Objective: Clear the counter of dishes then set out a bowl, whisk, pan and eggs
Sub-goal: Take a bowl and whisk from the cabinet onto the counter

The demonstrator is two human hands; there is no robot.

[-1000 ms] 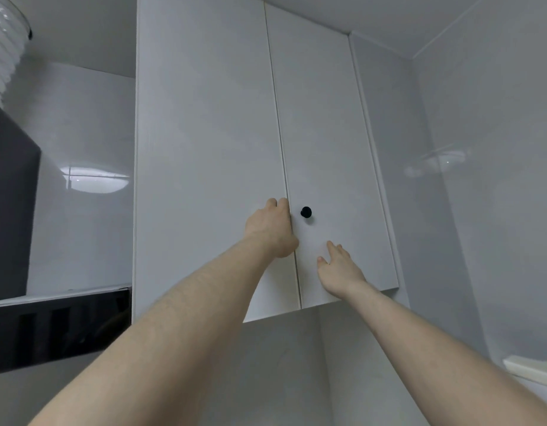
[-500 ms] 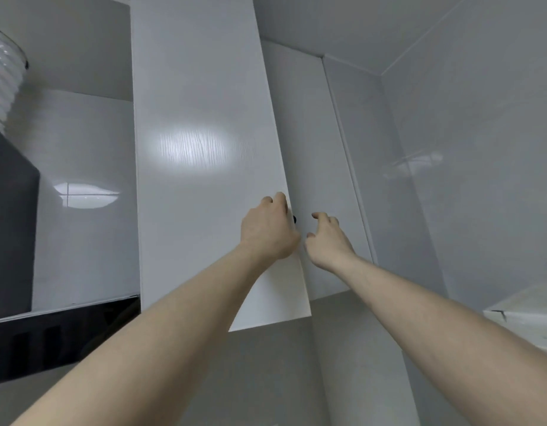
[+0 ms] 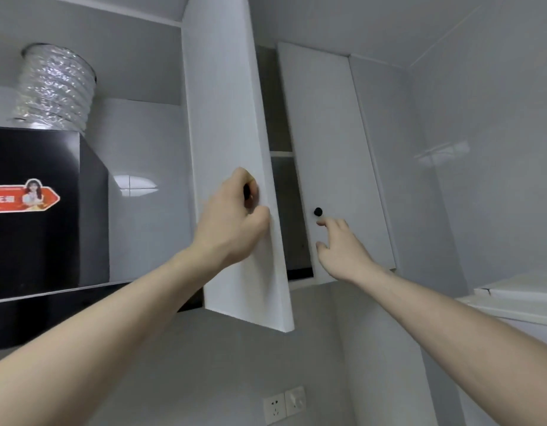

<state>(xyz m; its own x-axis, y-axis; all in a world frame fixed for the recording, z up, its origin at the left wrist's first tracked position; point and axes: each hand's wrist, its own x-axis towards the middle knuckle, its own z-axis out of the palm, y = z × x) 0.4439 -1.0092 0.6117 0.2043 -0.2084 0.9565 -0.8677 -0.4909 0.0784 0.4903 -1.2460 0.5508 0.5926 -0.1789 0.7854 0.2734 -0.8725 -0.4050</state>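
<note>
Overhead, left hand [image 3: 232, 216] fingers pinch knob of left cupboard door [image 3: 232, 149], swung out for access; right hand [image 3: 340, 250] fingers spread wide, reaching right door knob [image 3: 318, 211].

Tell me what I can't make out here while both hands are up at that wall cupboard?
- Cupboard contents, head view: the left door and right door leave only a dark gap with a shelf edge.
- Left door's knob: the left hand wraps it.
- Counter, dishes, bowl, whisk, pan, eggs: below the frame.
- Right hand: whether its fingertip touches the black knob is unclear.
</note>
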